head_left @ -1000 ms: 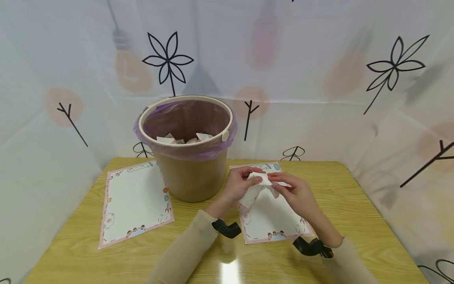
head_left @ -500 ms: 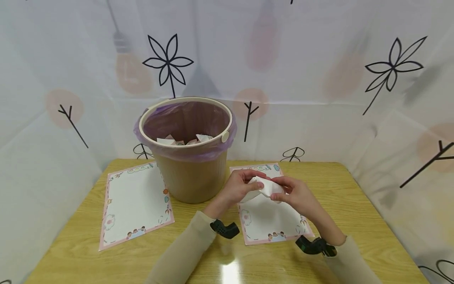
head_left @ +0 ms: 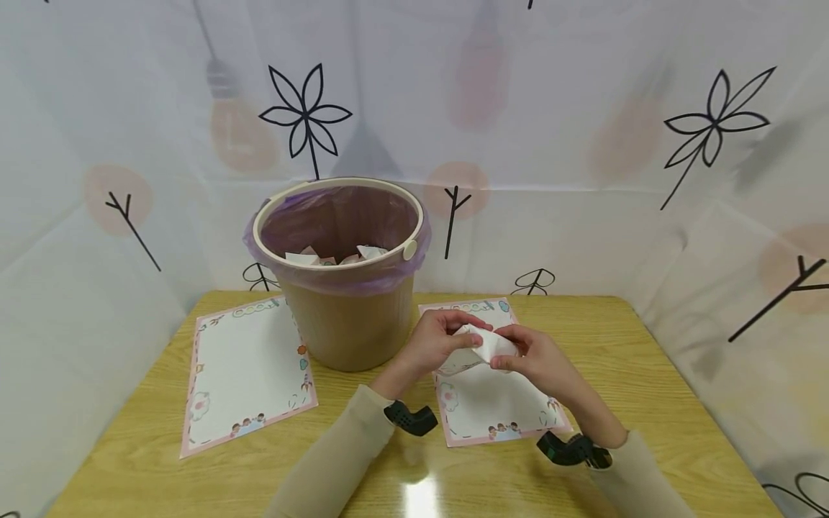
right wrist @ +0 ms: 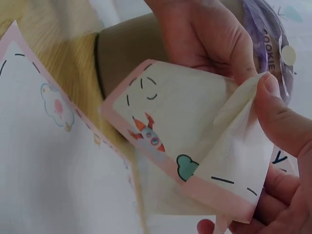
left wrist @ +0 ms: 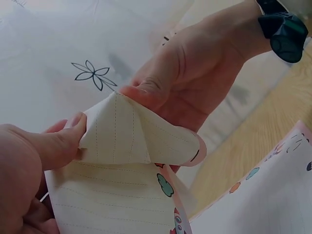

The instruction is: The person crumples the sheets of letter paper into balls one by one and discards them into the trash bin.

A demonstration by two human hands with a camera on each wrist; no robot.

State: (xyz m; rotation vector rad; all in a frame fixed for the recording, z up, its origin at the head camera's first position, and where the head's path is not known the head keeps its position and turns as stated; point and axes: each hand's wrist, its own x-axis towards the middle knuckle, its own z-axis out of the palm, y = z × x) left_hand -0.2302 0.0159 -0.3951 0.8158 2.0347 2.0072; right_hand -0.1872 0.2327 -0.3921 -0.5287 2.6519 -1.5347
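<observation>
Between both hands, above the table, is a partly folded sheet of stationery paper (head_left: 495,344) with faint ruled lines and a pink border. A rocket and a green cloud are printed along its edge, plain in the right wrist view. My left hand (head_left: 435,343) pinches the paper's left part, thumb on top. My right hand (head_left: 542,361) pinches a raised fold at the other side between thumb and fingers. In the left wrist view, the folded paper (left wrist: 114,131) rises to a point by the right thumb. Directly beneath lies a flat sheet of the same paper (head_left: 499,410).
A beige bin (head_left: 356,324) with a purple liner (head_left: 259,248) stands behind and left of the hands. Several crumpled or folded papers (head_left: 372,252) lie inside it. Another bordered sheet (head_left: 249,367) lies flat on the wooden table (head_left: 622,360) at left. A patterned cloth hangs behind.
The paper has turned and its fold has changed shape between the fingers, now a pointed flap. The right hand has moved slightly down. Bin and flat sheets stay put.
</observation>
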